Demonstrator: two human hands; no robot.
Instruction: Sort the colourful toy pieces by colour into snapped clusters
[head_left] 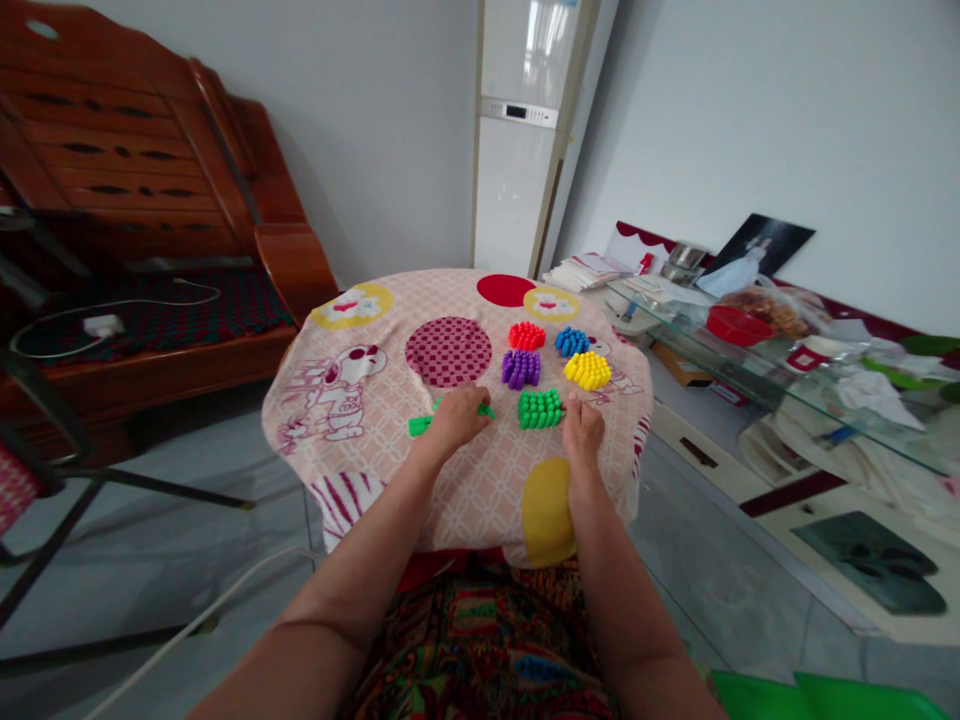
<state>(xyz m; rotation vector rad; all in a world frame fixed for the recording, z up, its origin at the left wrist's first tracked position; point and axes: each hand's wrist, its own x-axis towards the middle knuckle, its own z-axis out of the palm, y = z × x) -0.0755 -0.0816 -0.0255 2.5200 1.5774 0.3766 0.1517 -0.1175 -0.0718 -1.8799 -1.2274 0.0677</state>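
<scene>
- The left hand (pixel 461 415) curls over green pieces (pixel 420 427) that poke out either side; from here I can't tell how firmly it grips.
- The right hand (pixel 583 428) has fingertips at the near end of the green cluster (pixel 540 409); whether they pinch it, I can't tell.
- A careless nudge from that hand could scatter the cluster, if its bits are loose.
- The soft cloth (pixel 465 490) could ruck under either wrist and tip things.
- Just beyond, the purple (pixel 520 369) and yellow (pixel 588 371) clusters crowd a forward reach; red (pixel 527 335) and blue (pixel 572 341) clusters lie farther.
</scene>
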